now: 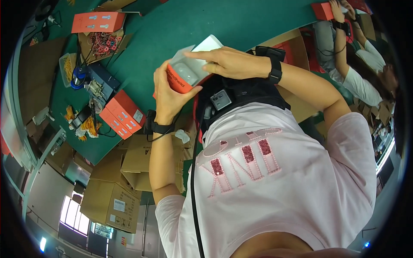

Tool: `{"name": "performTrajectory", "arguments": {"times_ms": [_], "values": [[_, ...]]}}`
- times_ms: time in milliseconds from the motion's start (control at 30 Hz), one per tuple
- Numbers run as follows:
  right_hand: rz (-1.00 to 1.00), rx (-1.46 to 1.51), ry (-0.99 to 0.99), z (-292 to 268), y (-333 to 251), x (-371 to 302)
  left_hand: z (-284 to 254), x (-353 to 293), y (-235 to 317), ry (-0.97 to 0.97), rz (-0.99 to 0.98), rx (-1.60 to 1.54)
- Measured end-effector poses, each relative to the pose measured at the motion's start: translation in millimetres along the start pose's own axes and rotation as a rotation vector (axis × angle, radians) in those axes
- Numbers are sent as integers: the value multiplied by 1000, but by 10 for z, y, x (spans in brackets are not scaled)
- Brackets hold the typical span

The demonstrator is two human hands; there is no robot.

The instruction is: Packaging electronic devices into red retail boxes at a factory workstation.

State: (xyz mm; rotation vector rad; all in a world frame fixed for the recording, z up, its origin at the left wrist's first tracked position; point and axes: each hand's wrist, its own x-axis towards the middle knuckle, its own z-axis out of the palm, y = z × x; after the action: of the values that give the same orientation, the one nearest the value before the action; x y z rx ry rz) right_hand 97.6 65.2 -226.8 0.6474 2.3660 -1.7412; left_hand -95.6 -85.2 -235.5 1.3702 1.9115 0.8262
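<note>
My left hand [167, 98] is wrapped round a small orange-red box [179, 85], thumb on the near side and fingers on the far left side. The box is tilted and its top is open, with a white inner lid [210, 44] standing up. A clear plastic piece [186, 73] shows inside; what lies under it I cannot make out. My right hand [234, 63] reaches over from the right. Its index finger is stretched to the raised translucent flap [182, 55] at the box's opening, and its thumb is apart, near the inner lid.
Orange-red boxes [122, 114] stand at the green table's [150, 26] left edge, beside a blue hand-press-like device [101, 81]. Behind are a carton of red parts [103, 45] and another red box [98, 22]. Cardboard cartons [109, 200] stack lower left. A co-worker's arms [340, 38] handle a box far right.
</note>
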Motion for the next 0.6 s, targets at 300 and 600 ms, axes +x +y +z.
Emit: {"name": "performTrajectory", "arguments": {"times_ms": [300, 600], "values": [[-126, -9, -25, 70, 299, 163, 206, -9, 72, -87, -52, 110], [-313, -101, 84, -231, 665, 368, -10, 231, 8, -55, 49, 328]]}}
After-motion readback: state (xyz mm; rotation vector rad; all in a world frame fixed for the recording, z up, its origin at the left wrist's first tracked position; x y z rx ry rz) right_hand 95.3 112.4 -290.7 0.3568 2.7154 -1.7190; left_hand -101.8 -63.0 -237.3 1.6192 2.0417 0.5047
